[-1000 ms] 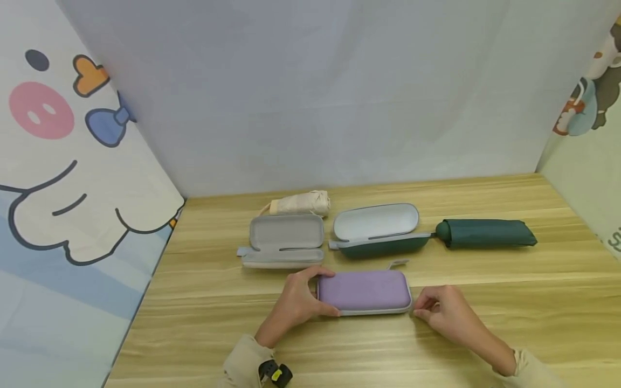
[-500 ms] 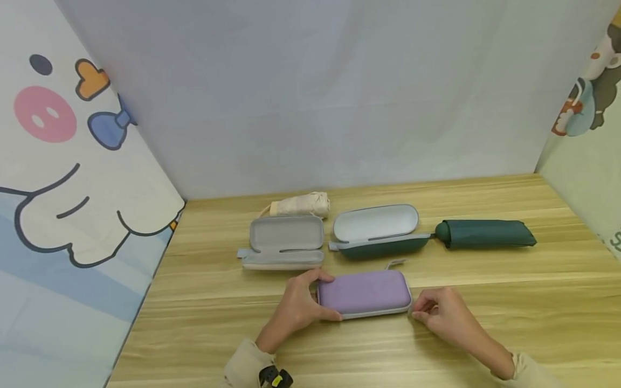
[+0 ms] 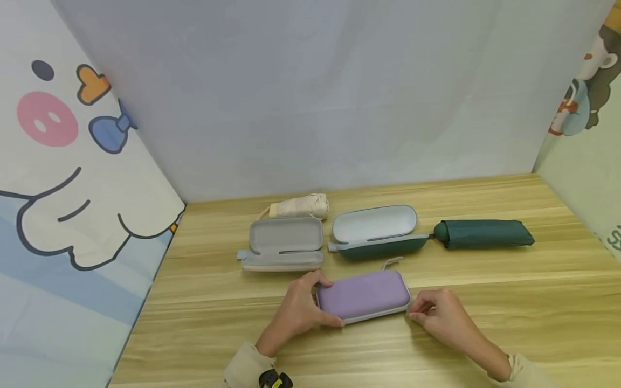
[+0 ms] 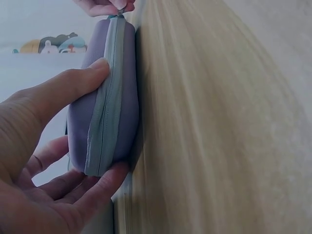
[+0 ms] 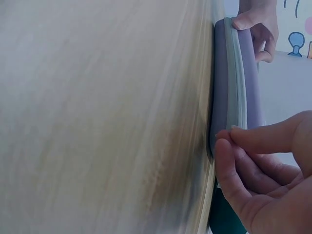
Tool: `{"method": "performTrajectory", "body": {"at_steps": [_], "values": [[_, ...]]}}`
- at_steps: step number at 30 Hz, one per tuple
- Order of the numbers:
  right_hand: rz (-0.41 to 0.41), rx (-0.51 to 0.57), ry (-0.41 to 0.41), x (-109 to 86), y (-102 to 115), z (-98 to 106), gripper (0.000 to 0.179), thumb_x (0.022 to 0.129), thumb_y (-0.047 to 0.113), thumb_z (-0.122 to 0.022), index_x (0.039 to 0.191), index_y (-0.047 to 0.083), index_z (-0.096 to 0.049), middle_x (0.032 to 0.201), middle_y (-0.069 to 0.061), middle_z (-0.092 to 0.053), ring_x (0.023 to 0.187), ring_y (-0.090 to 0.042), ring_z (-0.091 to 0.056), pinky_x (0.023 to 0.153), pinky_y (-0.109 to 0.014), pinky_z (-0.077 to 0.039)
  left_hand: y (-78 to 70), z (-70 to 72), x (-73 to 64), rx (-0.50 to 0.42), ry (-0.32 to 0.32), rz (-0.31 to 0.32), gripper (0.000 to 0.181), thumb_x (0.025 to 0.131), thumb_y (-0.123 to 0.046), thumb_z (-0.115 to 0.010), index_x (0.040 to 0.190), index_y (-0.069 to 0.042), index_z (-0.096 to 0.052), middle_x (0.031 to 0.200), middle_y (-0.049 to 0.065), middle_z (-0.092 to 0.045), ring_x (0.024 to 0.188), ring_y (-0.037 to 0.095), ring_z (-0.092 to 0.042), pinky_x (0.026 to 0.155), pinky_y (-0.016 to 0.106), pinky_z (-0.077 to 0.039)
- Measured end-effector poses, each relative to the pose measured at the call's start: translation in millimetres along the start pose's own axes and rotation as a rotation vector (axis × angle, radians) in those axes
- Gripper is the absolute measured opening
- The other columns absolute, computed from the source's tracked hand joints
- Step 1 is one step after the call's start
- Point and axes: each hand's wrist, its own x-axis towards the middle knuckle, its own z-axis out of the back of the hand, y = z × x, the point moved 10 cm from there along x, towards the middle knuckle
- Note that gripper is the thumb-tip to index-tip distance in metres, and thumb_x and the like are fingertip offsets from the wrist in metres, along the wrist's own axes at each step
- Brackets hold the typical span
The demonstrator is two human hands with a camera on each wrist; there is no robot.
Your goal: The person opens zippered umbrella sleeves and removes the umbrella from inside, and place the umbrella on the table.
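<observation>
A closed purple zip case [image 3: 364, 293] with a pale zipper band lies slightly slanted on the table. My left hand [image 3: 297, 306] grips its left end, thumb along the near side and fingers round the end and far side. At the near right corner, my right hand [image 3: 443, 317] pinches the zipper pull [image 4: 121, 11] between thumb and index finger. Most of the pull is hidden by those fingertips. The right wrist view shows the pinching fingers [image 5: 229, 146] right at the zipper band. A grey strap [image 3: 392, 262] sticks out behind the case.
Behind the left hand stands an open case with grey lining [image 3: 286, 234]. To its right is an open dark green case [image 3: 383, 247]. A folded cream umbrella [image 3: 301, 206] lies at the back, a folded green umbrella [image 3: 487, 234] at the right. Cloth walls [image 3: 315, 97] enclose the table [image 3: 194, 323].
The purple case has turned slightly, its left end coming nearer to me, with my left hand still gripping it. My right hand has shifted a little to the left.
</observation>
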Motion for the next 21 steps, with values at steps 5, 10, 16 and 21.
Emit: {"method": "performTrajectory", "body": {"at_steps": [5,10,16,21], "values": [[0.002,0.011,-0.007,0.0,1,-4,0.018,0.072,-0.009,-0.073,0.068,0.007,-0.066,0.068,0.003,-0.063,0.063,-0.005,-0.057,0.057,-0.023,-0.051,-1.5,-2.2,-1.1,0.048,0.011,-0.016,0.065,0.049,-0.038,-0.094,0.1,-0.014,-0.061,0.103,-0.001,-0.062,0.094,0.016,-0.058,0.08,0.033,-0.05],[0.006,0.011,-0.005,0.4,4,-6,0.018,0.072,-0.008,-0.074,0.068,0.008,-0.066,0.067,0.004,-0.063,0.063,-0.004,-0.057,0.057,-0.023,-0.051,-1.7,-5.2,-2.6,0.067,0.021,-0.01,0.066,0.049,-0.041,-0.093,0.098,-0.015,-0.058,0.1,-0.002,-0.061,0.091,0.014,-0.058,0.078,0.028,-0.049],[-0.008,0.018,0.003,1.1,5,-9,0.018,0.072,-0.007,-0.074,0.068,0.008,-0.066,0.067,0.004,-0.062,0.063,-0.004,-0.057,0.057,-0.023,-0.05,-2.8,-6.4,-3.2,0.092,0.021,-0.015,0.067,0.047,-0.043,-0.093,0.097,-0.015,-0.057,0.096,-0.002,-0.06,0.087,0.013,-0.057,0.075,0.027,-0.047],[-0.013,0.029,0.003,1.4,6,-12,0.017,0.072,-0.007,-0.074,0.067,0.007,-0.066,0.066,0.003,-0.062,0.062,-0.004,-0.057,0.057,-0.023,-0.051,-6.6,-6.4,-4.1,0.116,0.02,-0.021,0.067,0.047,-0.044,-0.092,0.095,-0.015,-0.056,0.093,-0.003,-0.058,0.083,0.012,-0.055,0.073,0.026,-0.046]]}}
